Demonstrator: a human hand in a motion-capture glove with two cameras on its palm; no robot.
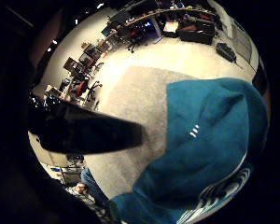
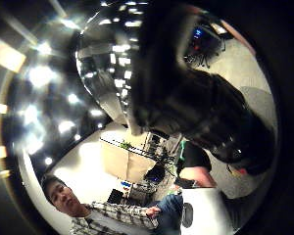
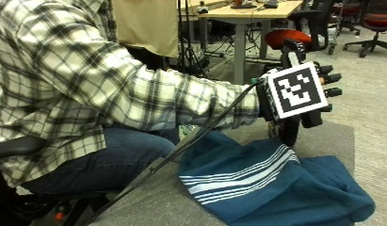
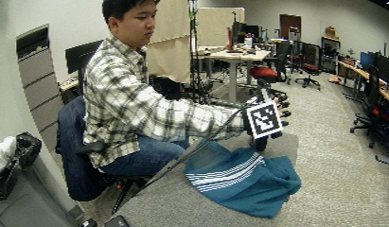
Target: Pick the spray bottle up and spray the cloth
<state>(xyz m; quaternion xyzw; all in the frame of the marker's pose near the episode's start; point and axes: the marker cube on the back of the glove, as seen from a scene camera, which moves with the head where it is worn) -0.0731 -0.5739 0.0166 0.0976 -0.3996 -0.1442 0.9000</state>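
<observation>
Seated person in a plaid shirt, arm stretched out over the grey table point(image 3: 174, 202), and the gloved right hand point(image 3: 315, 96) is up in the air with its fingers curled round a dark spray bottle point(image 3: 289, 127). The bottle stands upright in that grip, its top showing above the hand and its base sticking out below. Right under it lies the cloth point(image 3: 268, 186), a teal towel with white stripes, crumpled on the table, and the bottle's base hangs just above the cloth's near edge, not touching as far as one can see. From the thumb-side palm camera the bottle point(image 2: 196, 103) fills the view, dark and glossy, close against the palm. The little-finger camera looks down on the cloth point(image 1: 210, 144), with one black finger point(image 1: 91, 133) across the frame
</observation>
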